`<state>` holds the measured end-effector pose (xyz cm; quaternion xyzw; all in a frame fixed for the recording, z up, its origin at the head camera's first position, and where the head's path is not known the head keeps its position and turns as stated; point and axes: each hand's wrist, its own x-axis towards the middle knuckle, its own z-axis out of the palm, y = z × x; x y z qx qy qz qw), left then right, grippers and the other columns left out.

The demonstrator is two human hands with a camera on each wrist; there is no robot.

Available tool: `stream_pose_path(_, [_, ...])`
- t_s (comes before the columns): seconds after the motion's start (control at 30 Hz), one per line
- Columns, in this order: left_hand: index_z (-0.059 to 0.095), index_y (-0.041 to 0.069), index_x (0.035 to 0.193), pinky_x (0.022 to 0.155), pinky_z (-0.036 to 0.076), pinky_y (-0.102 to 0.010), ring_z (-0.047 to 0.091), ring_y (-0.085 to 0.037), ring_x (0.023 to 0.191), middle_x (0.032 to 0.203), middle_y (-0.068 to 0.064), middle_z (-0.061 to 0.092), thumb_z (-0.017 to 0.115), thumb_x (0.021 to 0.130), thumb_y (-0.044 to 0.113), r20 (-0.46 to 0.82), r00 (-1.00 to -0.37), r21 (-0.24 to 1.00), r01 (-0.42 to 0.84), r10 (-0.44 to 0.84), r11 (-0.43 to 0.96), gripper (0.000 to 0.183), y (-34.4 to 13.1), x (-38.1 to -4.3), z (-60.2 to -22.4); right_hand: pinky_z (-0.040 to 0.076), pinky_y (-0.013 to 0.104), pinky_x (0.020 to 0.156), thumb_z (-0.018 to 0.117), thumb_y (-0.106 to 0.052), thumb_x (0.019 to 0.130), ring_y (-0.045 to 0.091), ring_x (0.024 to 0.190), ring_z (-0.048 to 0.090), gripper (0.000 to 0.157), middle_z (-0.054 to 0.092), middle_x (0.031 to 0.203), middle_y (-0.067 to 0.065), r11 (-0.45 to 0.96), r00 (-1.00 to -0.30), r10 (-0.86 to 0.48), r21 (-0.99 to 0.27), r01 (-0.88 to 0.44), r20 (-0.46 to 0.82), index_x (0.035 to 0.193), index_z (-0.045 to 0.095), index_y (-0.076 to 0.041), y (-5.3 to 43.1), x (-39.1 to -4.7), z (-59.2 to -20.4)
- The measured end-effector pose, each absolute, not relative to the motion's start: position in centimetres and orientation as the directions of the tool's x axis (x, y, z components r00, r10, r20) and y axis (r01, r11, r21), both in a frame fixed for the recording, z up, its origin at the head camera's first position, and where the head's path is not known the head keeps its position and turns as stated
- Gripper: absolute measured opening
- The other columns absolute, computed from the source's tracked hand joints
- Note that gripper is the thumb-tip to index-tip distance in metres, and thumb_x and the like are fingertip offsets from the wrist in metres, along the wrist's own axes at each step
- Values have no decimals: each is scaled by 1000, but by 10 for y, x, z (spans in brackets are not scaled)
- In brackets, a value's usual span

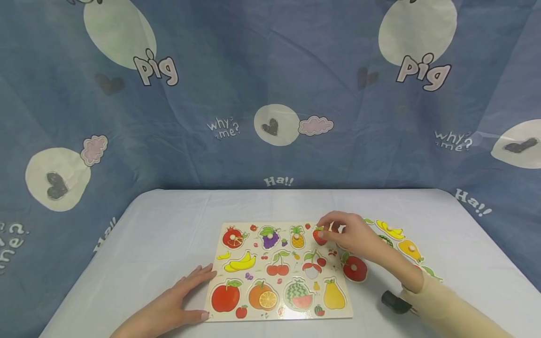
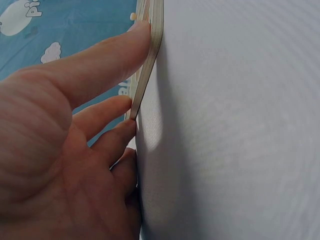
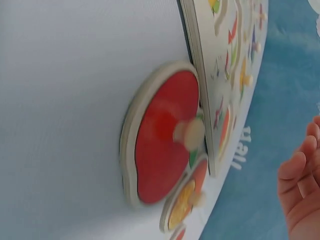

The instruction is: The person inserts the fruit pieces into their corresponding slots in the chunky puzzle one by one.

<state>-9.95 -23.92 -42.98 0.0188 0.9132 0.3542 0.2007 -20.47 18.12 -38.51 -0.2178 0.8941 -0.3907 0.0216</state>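
A cream wooden fruit puzzle board (image 1: 276, 318) lies on the white table. My left hand (image 1: 169, 300) is spread along its left side, thumb and fingertips against the edge (image 2: 148, 65). Over the far right corner, my right hand (image 1: 352, 234) pinches at the strawberry piece (image 1: 320, 239) with thumb and index finger; the fingertips hide its knob. In the right wrist view only some curled fingers (image 3: 295, 172) show. Knobbed pomegranate (image 1: 233, 238), grape (image 1: 269, 238) and pineapple (image 1: 297, 238) pieces sit in the top row.
Right of the board lies a red apple piece (image 1: 354, 269) with a knob, and an orange piece (image 3: 181, 204) is close by. Farther right are banana (image 1: 390, 230) and yellow pear-like (image 1: 409, 249) pieces. A black object (image 1: 395, 302) is beside the right sleeve. A blue curtain (image 1: 270, 70) hangs behind.
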Motion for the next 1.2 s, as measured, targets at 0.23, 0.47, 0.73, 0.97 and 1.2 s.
stream_pose_path(0.23, [47, 31, 146, 102, 23, -76, 25, -39, 143, 158, -8, 32, 87, 65, 45, -352, -919, 657, -108, 176, 746, 91, -240, -99, -430, 53, 29, 57, 72, -18, 90, 21, 83, 57, 17, 64, 91, -5, 617, -917, -379, -704, -351, 125, 107, 72, -15, 198, -201, -379])
stream_pose_path(0.47, [46, 30, 147, 104, 19, -75, 23, -40, 144, 159, -8, 31, 87, 66, 45, -354, -916, 665, -107, 187, 739, 91, -240, -99, -430, 55, 29, 59, 72, -14, 90, 21, 78, 58, 17, 63, 87, -3, 598, -917, -375, -721, -352, 137, 107, 71, -14, 215, -189, -376])
stream_pose_path(0.73, [47, 29, 147, 103, 20, -76, 23, -41, 143, 159, -9, 31, 87, 65, 45, -353, -917, 663, -106, 185, 741, 92, -240, -100, -429, 51, 26, 63, 76, -20, 88, 14, 80, 57, 15, 64, 92, -10, 594, -895, -396, -685, -421, 206, 102, 72, -21, 231, -174, -380])
stream_pose_path(0.97, [46, 29, 147, 104, 18, -75, 22, -42, 143, 159, -9, 30, 87, 66, 44, -356, -915, 665, -103, 192, 740, 92, -241, -101, -430, 51, 26, 67, 76, -19, 88, 12, 84, 56, 19, 64, 96, -12, 629, -905, -389, -668, -397, 172, 106, 72, -20, 245, -162, -383])
stream_pose_path(1.2, [47, 30, 146, 103, 23, -75, 23, -41, 143, 159, -8, 31, 88, 66, 39, -367, -915, 655, -124, 170, 745, 90, -239, -101, -432, 50, 24, 62, 77, -28, 87, 11, 80, 56, 22, 64, 88, -11, 668, -925, -356, -657, -349, 130, 107, 71, -20, 256, -152, -388])
